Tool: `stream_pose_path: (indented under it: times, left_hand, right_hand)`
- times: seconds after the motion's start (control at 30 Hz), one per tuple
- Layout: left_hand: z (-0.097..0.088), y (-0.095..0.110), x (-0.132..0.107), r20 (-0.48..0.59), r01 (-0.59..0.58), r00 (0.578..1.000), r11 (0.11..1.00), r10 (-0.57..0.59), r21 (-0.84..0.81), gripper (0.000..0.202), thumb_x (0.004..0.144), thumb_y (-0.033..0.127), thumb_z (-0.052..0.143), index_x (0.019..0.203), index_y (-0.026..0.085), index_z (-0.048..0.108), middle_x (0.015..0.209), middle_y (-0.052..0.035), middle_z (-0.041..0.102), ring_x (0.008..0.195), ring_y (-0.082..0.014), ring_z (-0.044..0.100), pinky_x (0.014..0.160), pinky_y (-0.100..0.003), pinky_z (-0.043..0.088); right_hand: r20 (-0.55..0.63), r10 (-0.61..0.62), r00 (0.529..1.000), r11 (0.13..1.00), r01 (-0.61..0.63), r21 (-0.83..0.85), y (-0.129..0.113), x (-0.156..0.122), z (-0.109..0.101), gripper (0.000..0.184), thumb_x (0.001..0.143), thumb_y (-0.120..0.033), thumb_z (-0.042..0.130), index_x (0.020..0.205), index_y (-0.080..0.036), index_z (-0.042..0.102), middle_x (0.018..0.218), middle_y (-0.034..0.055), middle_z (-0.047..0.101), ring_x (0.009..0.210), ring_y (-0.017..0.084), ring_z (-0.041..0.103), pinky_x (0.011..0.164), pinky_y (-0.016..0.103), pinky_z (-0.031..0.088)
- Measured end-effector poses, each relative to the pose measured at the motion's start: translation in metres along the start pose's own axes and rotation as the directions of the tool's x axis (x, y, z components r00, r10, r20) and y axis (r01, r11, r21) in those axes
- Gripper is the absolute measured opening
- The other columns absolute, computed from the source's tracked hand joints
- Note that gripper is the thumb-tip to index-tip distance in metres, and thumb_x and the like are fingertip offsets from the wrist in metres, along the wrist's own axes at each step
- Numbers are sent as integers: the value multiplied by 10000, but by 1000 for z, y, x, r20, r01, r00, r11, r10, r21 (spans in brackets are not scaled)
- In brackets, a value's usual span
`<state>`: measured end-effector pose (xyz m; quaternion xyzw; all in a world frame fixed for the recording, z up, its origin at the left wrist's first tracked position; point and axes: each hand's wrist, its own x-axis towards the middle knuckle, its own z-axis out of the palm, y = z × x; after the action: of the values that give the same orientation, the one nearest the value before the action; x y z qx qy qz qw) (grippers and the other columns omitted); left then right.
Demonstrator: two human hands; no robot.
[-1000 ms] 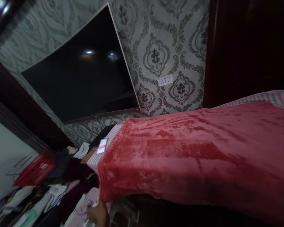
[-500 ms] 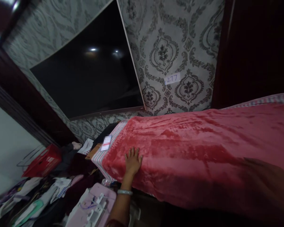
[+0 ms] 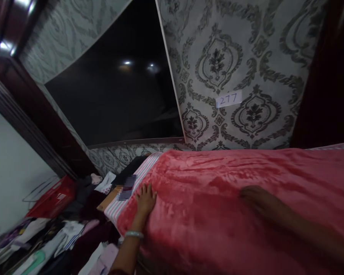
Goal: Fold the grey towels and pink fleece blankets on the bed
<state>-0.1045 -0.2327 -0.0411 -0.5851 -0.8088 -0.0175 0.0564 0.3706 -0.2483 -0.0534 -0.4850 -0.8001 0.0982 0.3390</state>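
A red plush blanket (image 3: 195, 183) lies spread over a long raised surface, with a striped cloth (image 3: 147, 168) showing under its left end. My left hand (image 3: 145, 199), with a pale bangle (image 3: 134, 234) on the wrist, rests flat on the blanket near that end, fingers spread. Further right, my right hand (image 3: 256, 198) lies on the blanket with its fingers stretched out to the left; it is dim and slightly blurred. Neither hand grips the cloth.
A large dark television (image 3: 117, 88) hangs on the patterned wall behind the blanket. A paper marked 277 (image 3: 228, 99) is stuck beside it. On the left are a red bag (image 3: 53, 196) and a heap of clothes (image 3: 65, 236). A pink item (image 3: 107, 259) stands at the lower left.
My right hand has moved left and inward across the blanket. My left hand has shifted slightly towards the blanket's left end. The view has turned a little.
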Motion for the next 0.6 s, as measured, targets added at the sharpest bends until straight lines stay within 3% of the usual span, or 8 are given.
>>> stream_pose_path:
  times: [0.1, 0.23, 0.37, 0.5, 0.6]
  left_hand:
    - [-10, 9, 50, -25, 29, 999, 993, -32, -112, 575, 1015, 397, 362, 1535, 156, 411, 1599, -188, 401, 1488, -350, 344, 1179, -578, 286]
    - [-19, 27, 115, 56, 67, 997, 968, -55, -243, 461, 1029, 382, 337, 1314, 170, 631, 1375, -177, 635, 1285, -305, 587, 1061, -456, 445]
    - [-17, 39, 177, 67, 138, 990, 943, -124, -304, 446, 1048, 384, 325, 1214, 156, 670, 1291, -175, 677, 1224, -279, 621, 1010, -428, 482]
    - [-15, 44, 230, 103, 183, 982, 908, -155, -377, 382, 978, 472, 559, 1153, 150, 665, 1156, -94, 702, 1036, -213, 678, 932, -433, 550]
    - [-13, 52, 257, 75, 138, 990, 889, -117, -436, 339, 933, 435, 633, 1018, 118, 715, 1008, -108, 745, 975, -236, 704, 887, -392, 552]
  right_hand:
    - [112, -60, 992, 996, 52, 73, 2, 56, 20, 430, 923, -449, 371, 897, -216, 732, 1007, 126, 744, 979, 264, 687, 925, 440, 554]
    - [47, 48, 998, 996, -52, 73, 23, 95, 51, 468, 906, -442, 352, 988, -190, 737, 1072, 138, 747, 995, 278, 701, 918, 457, 558]
    - [-22, 175, 984, 983, -173, 61, 48, 96, 76, 496, 900, -492, 377, 1027, -192, 751, 1122, 135, 746, 1038, 302, 706, 946, 482, 560]
    - [-8, 154, 988, 987, -153, 44, 58, 91, 83, 495, 906, -511, 400, 1041, -201, 761, 1129, 124, 746, 1033, 302, 709, 937, 479, 572]
    - [11, 162, 987, 987, -162, 24, 59, 89, 84, 499, 926, -515, 392, 1064, -211, 763, 1151, 120, 740, 1043, 302, 708, 933, 480, 578]
